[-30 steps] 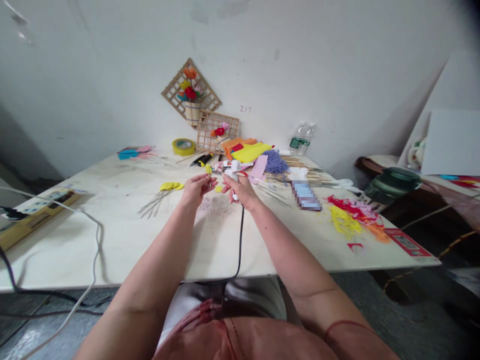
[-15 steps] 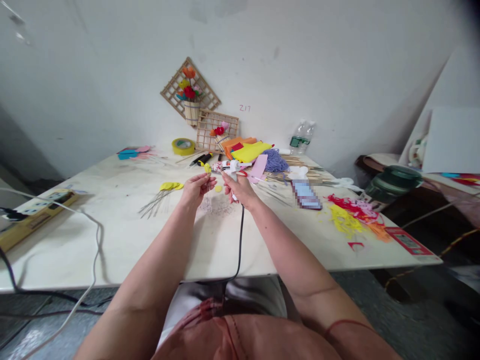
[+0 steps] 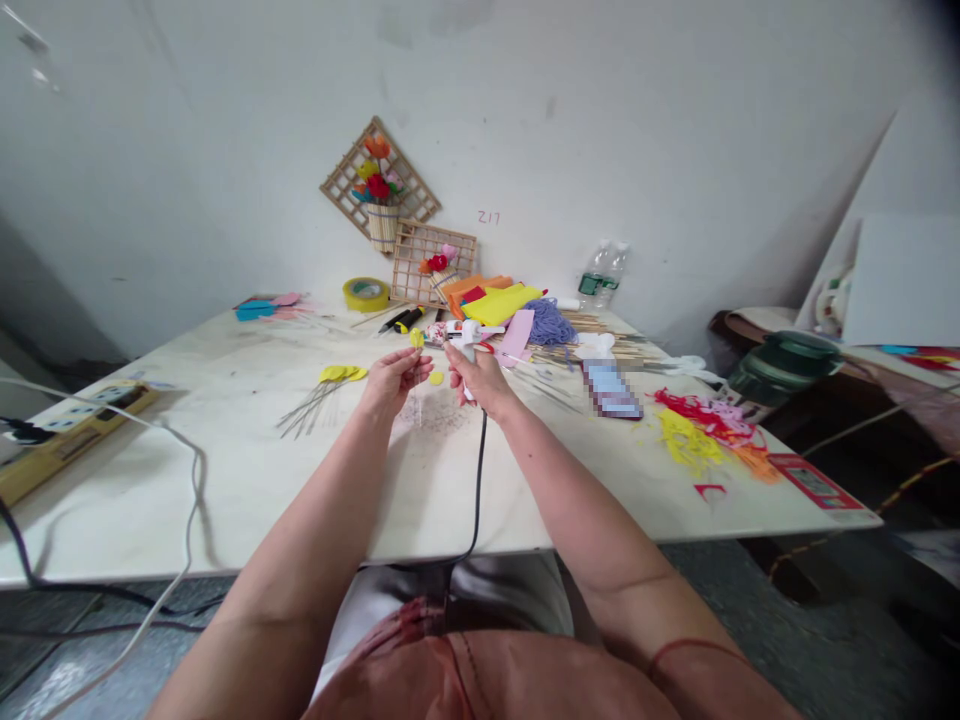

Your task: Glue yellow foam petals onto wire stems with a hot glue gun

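Between the fingers of my left hand [image 3: 395, 381] is a thin stem topped by a yellow felt flower [image 3: 417, 338]. My right hand [image 3: 478, 376] is wrapped round the handle of a white glue gun [image 3: 469, 333], whose nozzle points left toward the flower; whether they touch I cannot make out. A black cord [image 3: 480, 480] runs from the gun's handle down over the table edge. Below the hands lies a single yellow felt piece [image 3: 436, 378]. To the left, several yellow-topped wire stems [image 3: 343, 373] are gathered on the table.
A power strip [image 3: 75, 425] and white cable [image 3: 196, 490] occupy the left side. Behind the hands are yellow tape [image 3: 366, 294], a cutter knife [image 3: 409, 320], felt sheets [image 3: 499, 304] and lattice frames [image 3: 435, 255]. Rightward lie a phone [image 3: 613, 388], felt scraps [image 3: 694, 440] and a green-lidded container [image 3: 784, 370].
Both hands keep nearly the same place and grip. The yellow flower on the stem has turned slightly, and the view has shifted a little.
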